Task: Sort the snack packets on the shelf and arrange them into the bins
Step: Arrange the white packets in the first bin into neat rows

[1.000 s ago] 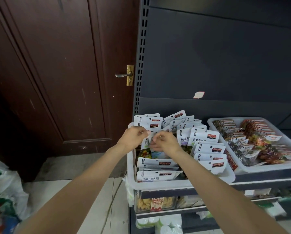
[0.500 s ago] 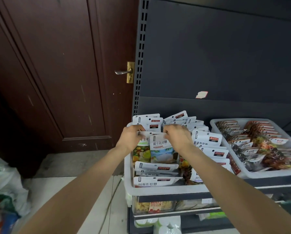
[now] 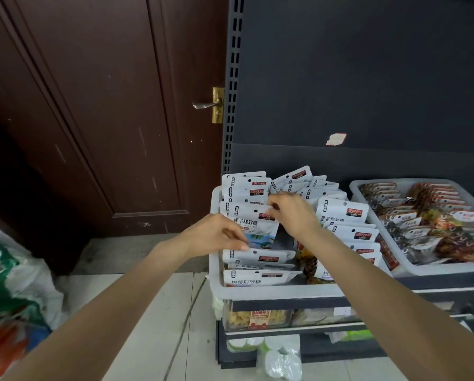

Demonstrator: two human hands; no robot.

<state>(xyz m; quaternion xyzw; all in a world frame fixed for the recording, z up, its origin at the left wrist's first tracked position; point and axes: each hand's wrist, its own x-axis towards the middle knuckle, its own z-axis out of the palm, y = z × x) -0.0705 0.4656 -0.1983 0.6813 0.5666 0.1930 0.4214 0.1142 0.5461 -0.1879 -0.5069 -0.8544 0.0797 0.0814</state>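
Note:
A white bin (image 3: 274,292) on the shelf's left end holds several white snack packets in rows. One upright white packet with a blue picture (image 3: 253,226) stands in the left row. My left hand (image 3: 216,235) is at the bin's left side, its fingers pinching that packet's lower left edge. My right hand (image 3: 293,213) reaches in from the right and pinches the packet's top right corner. Behind it stand more white packets (image 3: 246,188); flatter ones (image 3: 257,255) lie in front.
A second white bin (image 3: 433,266) to the right holds dark and orange snack packets. Below the shelf sit clear boxes of snacks (image 3: 257,318). A brown door (image 3: 101,111) is on the left, and a bag (image 3: 7,292) lies on the floor at lower left.
My left hand has slid down from the packet tops to the blue-picture packet's lower edge. My right hand stays at the packet's top. The packet now stands more upright.

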